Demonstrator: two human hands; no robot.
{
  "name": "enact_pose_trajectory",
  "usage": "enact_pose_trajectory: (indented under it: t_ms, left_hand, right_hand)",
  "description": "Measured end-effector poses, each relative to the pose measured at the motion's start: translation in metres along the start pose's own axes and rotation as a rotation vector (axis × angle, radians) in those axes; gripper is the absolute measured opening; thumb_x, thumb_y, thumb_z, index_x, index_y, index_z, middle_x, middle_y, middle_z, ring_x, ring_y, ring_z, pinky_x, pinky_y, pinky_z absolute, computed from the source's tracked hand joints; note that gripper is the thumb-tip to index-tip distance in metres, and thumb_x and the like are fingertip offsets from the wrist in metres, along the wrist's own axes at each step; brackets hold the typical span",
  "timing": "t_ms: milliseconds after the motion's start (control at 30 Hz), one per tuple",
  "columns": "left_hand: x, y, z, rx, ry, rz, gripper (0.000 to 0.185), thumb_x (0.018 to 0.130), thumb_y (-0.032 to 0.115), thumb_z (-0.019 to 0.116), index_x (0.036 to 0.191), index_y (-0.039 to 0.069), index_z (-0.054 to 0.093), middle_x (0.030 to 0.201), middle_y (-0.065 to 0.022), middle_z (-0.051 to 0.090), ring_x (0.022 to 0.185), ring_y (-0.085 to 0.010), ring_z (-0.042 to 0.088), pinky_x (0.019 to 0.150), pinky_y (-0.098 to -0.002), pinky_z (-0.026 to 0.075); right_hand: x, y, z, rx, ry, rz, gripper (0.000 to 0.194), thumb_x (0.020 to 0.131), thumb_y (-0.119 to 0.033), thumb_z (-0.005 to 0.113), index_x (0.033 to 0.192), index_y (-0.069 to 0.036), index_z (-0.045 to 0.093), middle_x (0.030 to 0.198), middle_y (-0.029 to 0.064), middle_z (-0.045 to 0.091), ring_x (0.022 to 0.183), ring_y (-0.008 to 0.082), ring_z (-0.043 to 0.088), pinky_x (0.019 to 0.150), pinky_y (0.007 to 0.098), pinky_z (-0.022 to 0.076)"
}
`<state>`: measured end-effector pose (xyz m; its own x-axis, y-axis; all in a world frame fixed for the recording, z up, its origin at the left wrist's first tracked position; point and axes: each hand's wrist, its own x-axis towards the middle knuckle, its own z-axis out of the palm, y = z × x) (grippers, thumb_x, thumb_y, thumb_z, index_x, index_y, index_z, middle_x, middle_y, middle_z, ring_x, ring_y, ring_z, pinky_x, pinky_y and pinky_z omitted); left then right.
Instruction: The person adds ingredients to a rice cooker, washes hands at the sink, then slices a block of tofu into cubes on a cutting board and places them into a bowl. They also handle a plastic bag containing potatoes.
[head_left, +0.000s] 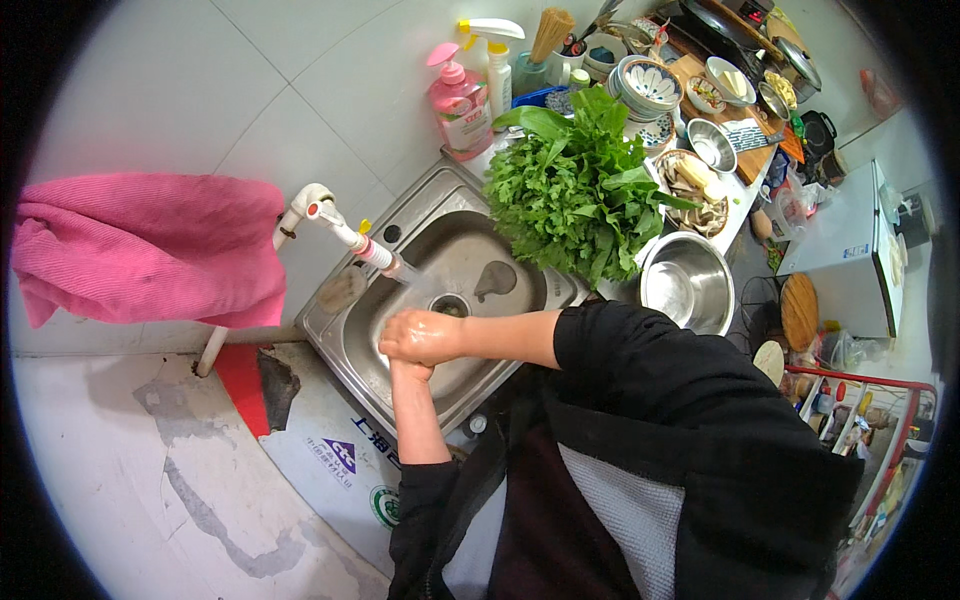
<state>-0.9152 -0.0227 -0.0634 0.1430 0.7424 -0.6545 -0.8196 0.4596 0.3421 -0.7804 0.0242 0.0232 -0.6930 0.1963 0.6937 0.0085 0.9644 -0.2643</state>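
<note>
Over the stainless steel sink (330, 296), my two wet hands are pressed together. My right hand (429, 337) lies across the top and clasps my left hand (409, 373), which is mostly hidden beneath it. Nothing else shows in either hand, though what lies between the palms cannot be seen. Water streams into the basin from the white tap (349, 236), just beyond my hands. The drain (450, 305) sits next to my right hand's knuckles. A thin grey-brown piece (496, 279), too vague to name, lies in the basin.
Leafy greens (577, 187) overhang the sink's right side beside a steel basin (688, 281). A pink pump bottle (460, 105) and a spray bottle (499, 71) stand behind. Stacked bowls (651, 82) and a cutting board (739, 135) crowd the counter. A pink towel (150, 251) hangs left.
</note>
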Motion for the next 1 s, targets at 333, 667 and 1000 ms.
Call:
enact_pose_trajectory:
  t_ms: [333, 667, 1000]
  left_hand:
    - [0.0, -0.035, 0.076, 0.442, 0.281, 0.833, 0.039, 0.097, 0.029, 0.047, 0.063, 0.01, 0.045, 0.052, -0.0005, 0.038, 0.046, -0.0158, 0.041, 0.043, -0.0326, 0.032]
    - [0.038, -0.039, 0.04, 0.148, 0.324, 0.19, 0.063, 0.084, 0.063, 0.048, 0.128, 0.02, 0.036, 0.11, -0.0081, 0.049, 0.089, -0.025, 0.054, 0.07, -0.0415, 0.045]
    - [0.05, -0.027, 0.006, -0.485, -0.234, 0.381, 0.011, 0.094, 0.026, 0.052, 0.088, 0.018, 0.057, 0.086, 0.0012, 0.056, 0.083, -0.0106, 0.054, 0.069, -0.0261, 0.045]
  right_hand:
    - [-0.01, -0.007, 0.018, 1.781, 0.874, 1.604, 0.029, 0.091, -0.027, 0.057, 0.095, 0.0, 0.063, 0.082, 0.0077, 0.066, 0.066, 0.0152, 0.062, 0.051, 0.0244, 0.0473]
    - [0.008, -0.009, 0.012, 1.311, 0.783, 1.468, 0.024, 0.086, -0.025, 0.058, 0.09, -0.001, 0.062, 0.078, 0.0072, 0.064, 0.064, 0.0169, 0.062, 0.051, 0.0277, 0.0474]
    - [-0.008, -0.009, 0.034, 1.131, 0.597, 1.377, 0.019, 0.082, -0.022, 0.058, 0.084, -0.003, 0.061, 0.074, 0.0067, 0.061, 0.062, 0.0185, 0.061, 0.051, 0.031, 0.0476]
